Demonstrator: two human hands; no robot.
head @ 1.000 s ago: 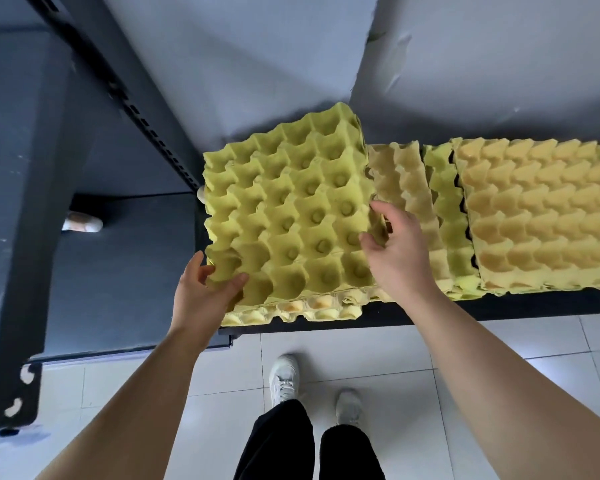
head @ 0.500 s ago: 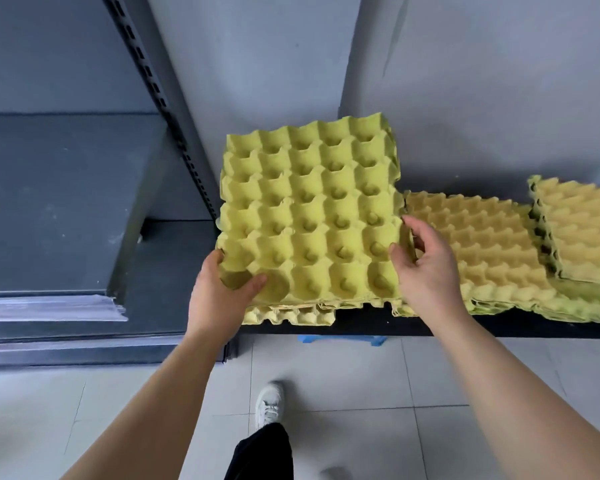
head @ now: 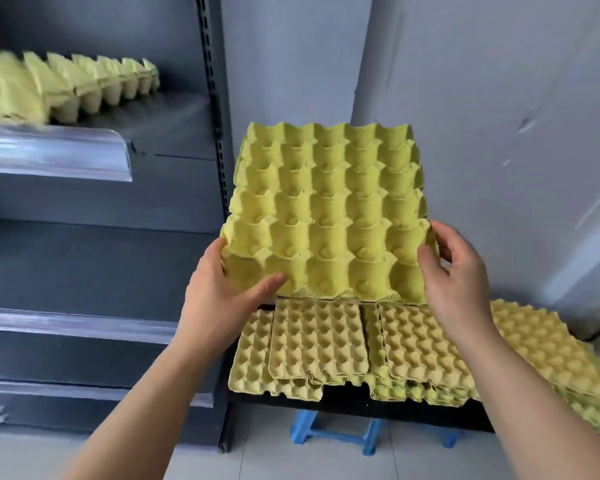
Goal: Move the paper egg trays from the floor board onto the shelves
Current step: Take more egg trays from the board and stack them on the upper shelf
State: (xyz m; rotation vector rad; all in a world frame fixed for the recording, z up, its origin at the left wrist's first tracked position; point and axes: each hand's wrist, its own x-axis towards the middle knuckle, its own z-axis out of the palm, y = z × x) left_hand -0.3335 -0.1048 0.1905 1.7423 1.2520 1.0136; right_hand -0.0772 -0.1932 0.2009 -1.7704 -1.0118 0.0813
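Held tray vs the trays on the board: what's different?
Support: the held tray is in the air, gripped at its near corners by the left hand and right hand; the board trays lie on the black board.
Pose: the held tray tilts toward the camera; the board trays lie flat in overlapping piles.
Colour: the held tray looks greener, the board trays more tan.
Both are moulded paper egg trays.

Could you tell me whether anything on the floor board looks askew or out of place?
Yes. The stacks on the floor board sit askew, their trays out of line and overhanging its front edge. The held tray looks undamaged.
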